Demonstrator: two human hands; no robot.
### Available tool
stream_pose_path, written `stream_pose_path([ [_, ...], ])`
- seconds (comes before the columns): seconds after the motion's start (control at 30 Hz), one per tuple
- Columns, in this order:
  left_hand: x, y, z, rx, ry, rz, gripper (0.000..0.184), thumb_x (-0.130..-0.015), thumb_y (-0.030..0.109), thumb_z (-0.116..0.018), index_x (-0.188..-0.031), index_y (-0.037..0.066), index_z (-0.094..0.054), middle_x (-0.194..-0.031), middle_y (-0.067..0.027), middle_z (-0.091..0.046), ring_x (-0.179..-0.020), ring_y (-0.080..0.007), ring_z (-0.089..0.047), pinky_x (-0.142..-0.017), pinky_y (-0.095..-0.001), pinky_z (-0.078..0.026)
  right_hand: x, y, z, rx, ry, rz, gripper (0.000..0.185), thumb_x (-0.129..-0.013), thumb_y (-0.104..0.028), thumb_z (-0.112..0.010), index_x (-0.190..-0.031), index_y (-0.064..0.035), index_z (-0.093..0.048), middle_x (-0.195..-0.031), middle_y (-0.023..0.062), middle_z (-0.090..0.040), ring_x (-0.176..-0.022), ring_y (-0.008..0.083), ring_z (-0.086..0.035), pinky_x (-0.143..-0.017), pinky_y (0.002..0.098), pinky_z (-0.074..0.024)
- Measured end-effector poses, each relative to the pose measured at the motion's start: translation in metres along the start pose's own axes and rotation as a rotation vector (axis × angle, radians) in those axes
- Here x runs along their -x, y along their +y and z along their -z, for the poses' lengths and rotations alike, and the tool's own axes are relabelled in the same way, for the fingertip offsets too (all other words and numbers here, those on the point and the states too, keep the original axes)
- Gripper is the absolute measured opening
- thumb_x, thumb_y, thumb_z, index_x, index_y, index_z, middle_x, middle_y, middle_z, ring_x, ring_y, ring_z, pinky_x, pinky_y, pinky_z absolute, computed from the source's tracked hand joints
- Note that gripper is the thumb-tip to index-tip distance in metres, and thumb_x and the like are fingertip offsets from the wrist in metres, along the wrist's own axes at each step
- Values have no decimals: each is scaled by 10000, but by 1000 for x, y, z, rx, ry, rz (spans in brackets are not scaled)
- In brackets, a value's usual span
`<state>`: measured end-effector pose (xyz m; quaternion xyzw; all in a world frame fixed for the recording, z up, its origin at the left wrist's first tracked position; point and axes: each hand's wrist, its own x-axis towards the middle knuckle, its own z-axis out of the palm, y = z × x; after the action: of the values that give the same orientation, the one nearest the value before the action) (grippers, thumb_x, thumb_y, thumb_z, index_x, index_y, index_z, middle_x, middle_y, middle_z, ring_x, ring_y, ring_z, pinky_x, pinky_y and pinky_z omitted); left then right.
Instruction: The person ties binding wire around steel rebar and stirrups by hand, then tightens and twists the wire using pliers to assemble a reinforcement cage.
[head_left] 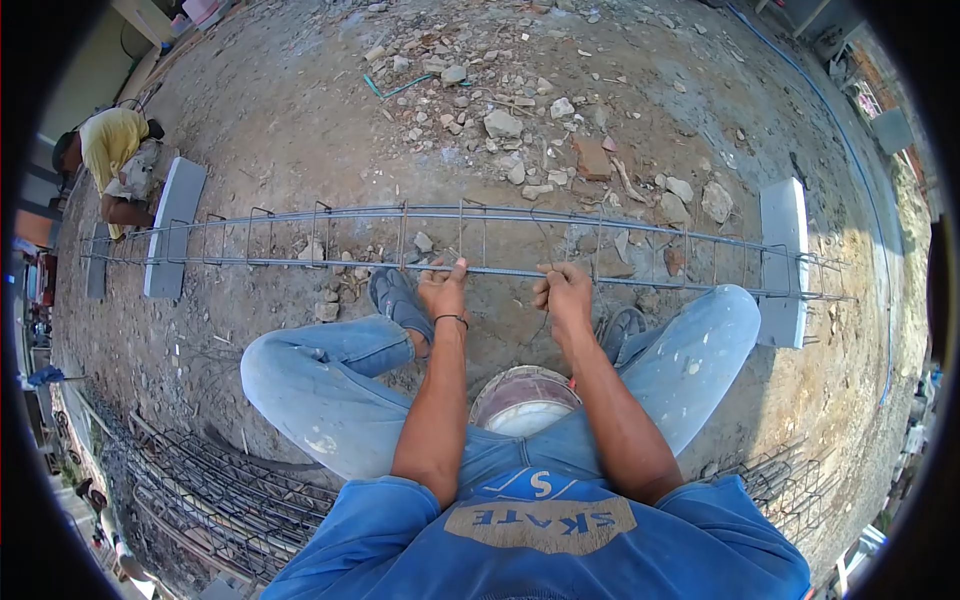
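Note:
A long rebar cage (350, 264) of steel bars with wire stirrups stretches from left to right in front of me. At the near bar, my left hand (443, 292) is closed around the steel, its thumb along the top. A little to the right, my right hand (567, 295) has its fingers curled in at the same bar. What those fingers pinch is too small to make out. Between my legs is a round bucket (487, 393), its pale end facing up.
Two pale blocks, a left block (176, 230) and a right block (784, 255), prop the cage. Rubble (503, 124) and a brick piece (592, 158) lie beyond. More cages (215, 485) are stacked behind left. A person in a yellow top (112, 145) bends at the left end.

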<state>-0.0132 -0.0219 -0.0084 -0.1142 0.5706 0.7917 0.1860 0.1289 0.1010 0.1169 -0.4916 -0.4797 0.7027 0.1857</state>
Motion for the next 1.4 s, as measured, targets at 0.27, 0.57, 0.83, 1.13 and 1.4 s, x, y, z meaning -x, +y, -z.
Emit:
stream_pose_path([
  [0.27,9,-2,-14,-222,182,-205,750,-753,106,-853,-1313,-59,-382,-1156,-190,-588,-998,-218,-610,-885,-340,-506,6,48,-1,-70,-127,-269,207,-981,-210,-593,-908,-25,-650,-608,-10,-523,-420,76,-360,-389,279,-281],
  [0.57,1,-2,-2,357,-24,260,601,-818,389,-811,-1159,-37,-560,-1130,-123,-642,-1103,-267,-633,-922,-386,-494,-8,56,-22,130,-105,-8,323,-1036,-266,-509,-892,-17,-655,-574,13,-544,-488,99,-443,-461,279,-334],
  [0.83,-5,2,-8,-358,281,59,692,-649,634,-837,-790,-13,-640,-811,-213,-686,-810,-316,-698,-727,-426,-538,20,21,-51,764,-22,838,222,-914,-178,-698,-971,37,-700,-764,93,-664,-730,162,-626,-699,322,-498],
  [1.13,17,34,-12,72,145,188,794,-874,710,-549,-1026,-59,-677,-814,-175,-722,-820,-304,-699,-830,-380,-527,-19,-10,-102,926,-353,621,256,-870,-136,-746,-1054,42,-741,-963,134,-736,-885,183,-665,-830,308,-513],
  [1.4,-17,-20,-39,-87,462,-164,587,-911,602,-618,-759,38,-679,-703,-69,-711,-675,-159,-672,-670,-313,-521,-30,-56,-129,1260,-719,508,195,-837,-132,-742,-889,55,-752,-782,89,-724,-735,142,-621,-736,302,-490],
])
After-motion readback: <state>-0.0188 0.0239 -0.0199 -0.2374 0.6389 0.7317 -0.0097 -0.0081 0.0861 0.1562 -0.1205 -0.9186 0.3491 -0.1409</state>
